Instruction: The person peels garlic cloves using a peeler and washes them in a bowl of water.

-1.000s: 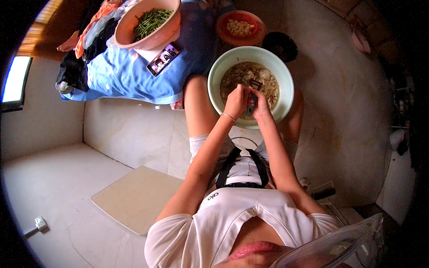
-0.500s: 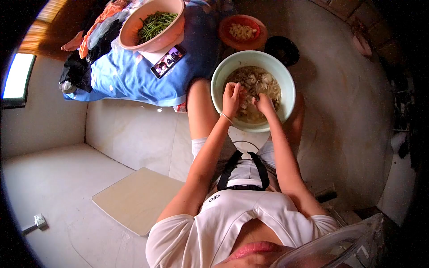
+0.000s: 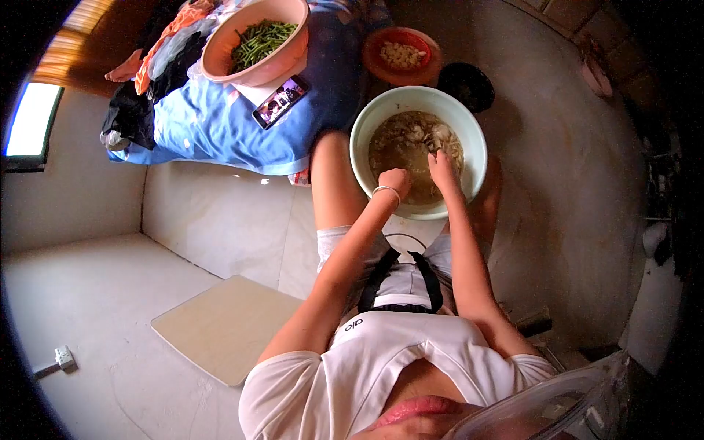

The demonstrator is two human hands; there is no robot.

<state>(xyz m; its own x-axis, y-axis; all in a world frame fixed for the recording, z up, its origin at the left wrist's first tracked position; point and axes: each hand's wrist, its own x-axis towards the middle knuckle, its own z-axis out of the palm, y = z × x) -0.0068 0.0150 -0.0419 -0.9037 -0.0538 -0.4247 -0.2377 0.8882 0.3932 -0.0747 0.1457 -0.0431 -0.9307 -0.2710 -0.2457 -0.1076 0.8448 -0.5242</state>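
Observation:
A large pale green basin [image 3: 358, 150] sits between my knees, holding murky brown water with floating skins and whitish lumps that look like garlic [image 3: 440, 136]. My left hand [image 3: 394, 181] is closed, knuckles up, over the near left part of the basin; its curled fingertips are hidden. At the right side of the basin, my right hand [image 3: 443, 170] reaches into the contents with fingers pressed together. Whatever lies between those fingertips is too small to make out.
Beyond the basin stand a red bowl [image 3: 424, 53] of pale peeled cloves and a black bowl [image 3: 477, 88]. On the blue cloth [image 3: 198, 132] rest a pink basin [image 3: 216, 62] of green beans and a phone [image 3: 281, 102]. A beige board [image 3: 227, 330] lies on the floor.
My left hand has moved back towards me, from the middle-left of the basin to its near side, and turned knuckles up. My right hand has shifted slightly right.

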